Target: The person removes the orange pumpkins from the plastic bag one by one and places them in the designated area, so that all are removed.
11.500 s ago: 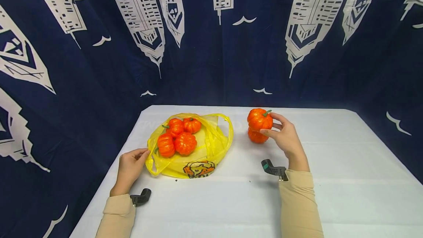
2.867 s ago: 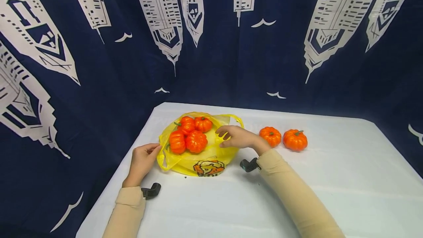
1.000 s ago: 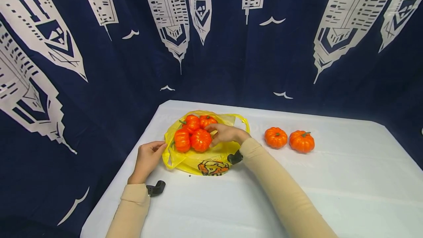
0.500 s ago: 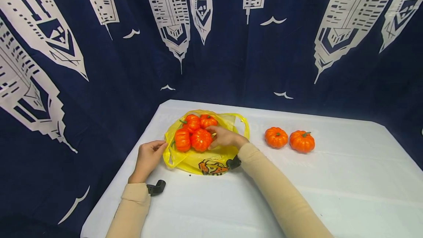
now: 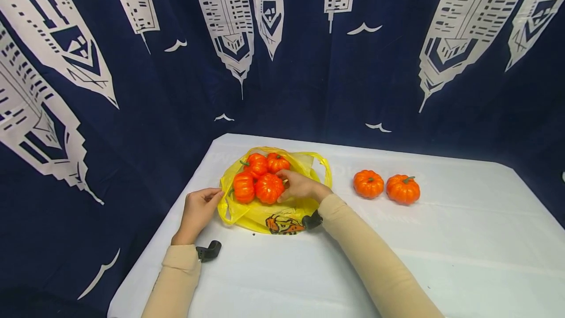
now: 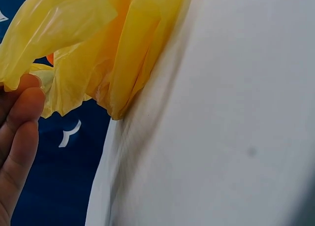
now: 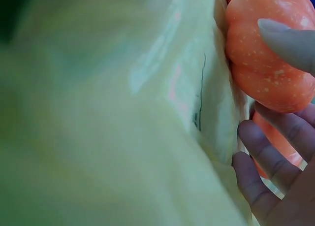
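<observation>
The left hand point(image 5: 197, 211) pinches the yellow plastic bag point(image 5: 250, 217) by its edge. Inside, the right hand point(image 5: 301, 186) clasps an orange pumpkin point(image 5: 268, 189) between thumb and fingers.

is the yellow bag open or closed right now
Open. The yellow bag gapes, showing four pumpkins inside, and the left hand pinches its edge.

No readable text on yellow bag point(image 5: 251, 218) or white table point(image 5: 463, 210).

A crumpled, thin yellow plastic bag point(image 5: 256, 215) lies spread open near the far left corner of the tabletop point(image 5: 441, 249). Inside its nearer side is a glossy, ribbed orange pumpkin point(image 5: 269, 189), pale-speckled.
</observation>
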`<state>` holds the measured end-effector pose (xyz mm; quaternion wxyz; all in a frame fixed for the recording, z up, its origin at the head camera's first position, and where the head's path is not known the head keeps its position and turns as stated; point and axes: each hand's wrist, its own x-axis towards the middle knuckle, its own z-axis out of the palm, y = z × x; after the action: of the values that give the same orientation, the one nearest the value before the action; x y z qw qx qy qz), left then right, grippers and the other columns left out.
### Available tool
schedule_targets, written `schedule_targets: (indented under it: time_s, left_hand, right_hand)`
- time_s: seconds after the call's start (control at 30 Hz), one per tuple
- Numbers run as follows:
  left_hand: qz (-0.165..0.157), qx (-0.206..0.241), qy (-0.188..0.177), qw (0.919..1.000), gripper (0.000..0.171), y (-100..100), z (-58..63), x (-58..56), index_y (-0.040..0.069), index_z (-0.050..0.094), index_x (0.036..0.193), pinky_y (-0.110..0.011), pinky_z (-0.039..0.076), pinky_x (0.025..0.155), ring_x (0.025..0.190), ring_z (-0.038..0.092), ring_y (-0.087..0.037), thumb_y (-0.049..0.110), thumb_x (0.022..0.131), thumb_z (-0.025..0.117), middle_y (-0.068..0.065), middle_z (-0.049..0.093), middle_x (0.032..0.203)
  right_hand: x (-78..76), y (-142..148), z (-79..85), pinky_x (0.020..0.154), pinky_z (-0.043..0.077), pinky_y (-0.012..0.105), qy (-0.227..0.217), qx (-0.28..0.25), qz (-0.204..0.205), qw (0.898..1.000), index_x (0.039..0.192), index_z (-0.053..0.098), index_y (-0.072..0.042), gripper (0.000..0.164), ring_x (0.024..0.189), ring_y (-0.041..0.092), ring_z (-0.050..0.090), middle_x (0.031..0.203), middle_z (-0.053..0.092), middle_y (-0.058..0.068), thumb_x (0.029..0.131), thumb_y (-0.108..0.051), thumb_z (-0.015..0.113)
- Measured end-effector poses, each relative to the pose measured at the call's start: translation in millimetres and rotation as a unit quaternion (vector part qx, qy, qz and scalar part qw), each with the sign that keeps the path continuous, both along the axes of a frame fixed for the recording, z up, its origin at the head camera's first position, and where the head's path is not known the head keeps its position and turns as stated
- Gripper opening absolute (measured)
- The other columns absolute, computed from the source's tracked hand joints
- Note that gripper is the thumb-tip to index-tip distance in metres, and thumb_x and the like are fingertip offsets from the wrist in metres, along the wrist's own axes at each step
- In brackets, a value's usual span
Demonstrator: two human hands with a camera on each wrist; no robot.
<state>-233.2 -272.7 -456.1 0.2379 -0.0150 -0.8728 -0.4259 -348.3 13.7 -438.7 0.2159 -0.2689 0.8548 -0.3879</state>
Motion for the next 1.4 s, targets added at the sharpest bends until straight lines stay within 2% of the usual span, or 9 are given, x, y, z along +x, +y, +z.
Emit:
schedule_targets:
  time_s: [0.23,0.5,0.73,0.97,1.23,1.4]
  left_hand:
    - [-0.004,-0.003,-0.002,1.0000,0.012,1,0.8,0.0,-0.002,0.078,0.097,-0.015,0.051,0.061,0.071,0.069,-0.018,0.007,0.091,0.073,-0.016,0.077,0.085]
    - [-0.004,-0.001,0.000,1.0000,0.012,2,2.6,1.4,-0.002,0.079,0.096,-0.015,0.051,0.060,0.070,0.069,-0.018,0.007,0.090,0.073,-0.015,0.077,0.085]
    - [-0.005,-0.001,-0.003,1.0000,0.012,1,3.3,0.8,-0.002,0.079,0.096,-0.015,0.051,0.061,0.071,0.068,-0.016,0.007,0.091,0.072,-0.016,0.077,0.086]
    - [-0.003,0.000,-0.007,1.0000,0.013,0,2.8,2.0,-0.002,0.078,0.097,-0.015,0.051,0.061,0.072,0.069,-0.019,0.008,0.091,0.072,-0.017,0.077,0.086]
    - [0.000,0.000,-0.010,0.9999,0.014,0,2.1,1.8,-0.002,0.078,0.097,-0.015,0.051,0.061,0.071,0.069,-0.018,0.009,0.091,0.073,-0.016,0.077,0.086]
    - [0.002,-0.002,-0.013,0.9999,0.014,1,2.8,1.8,-0.001,0.079,0.097,-0.015,0.051,0.061,0.071,0.068,-0.016,0.010,0.091,0.073,-0.016,0.077,0.086]
  right_hand:
    - [1.5,6,-0.1,0.114,0.039,0.045,-0.024,-0.023,-0.002,0.999,0.140,0.048,-0.009,0.069,0.125,0.029,0.054,0.147,0.050,0.014,0.080,-0.012,0.082]
    - [3.9,11,5.2,0.112,0.041,0.045,-0.036,-0.018,-0.009,0.999,0.138,0.048,-0.010,0.068,0.124,0.028,0.056,0.143,0.051,0.013,0.081,-0.024,0.083]
    - [3.7,14,8.5,0.110,0.043,0.045,-0.042,-0.018,0.000,0.999,0.133,0.050,-0.009,0.062,0.125,0.028,0.057,0.135,0.059,0.013,0.082,-0.027,0.082]
    - [6.6,18,13.9,0.108,0.046,0.044,-0.034,-0.025,0.002,0.999,0.139,0.048,-0.005,0.069,0.123,0.028,0.058,0.137,0.058,0.014,0.083,-0.028,0.082]
    - [11.8,25,18.8,0.102,0.049,0.041,-0.021,-0.032,-0.003,0.999,0.138,0.051,-0.007,0.067,0.112,0.024,0.059,0.124,0.061,0.011,0.083,-0.031,0.081]
    - [15.0,30,20.6,0.105,0.047,0.043,-0.017,-0.047,-0.009,0.999,0.135,0.053,-0.009,0.063,0.116,0.027,0.057,0.128,0.060,0.011,0.082,-0.029,0.081]
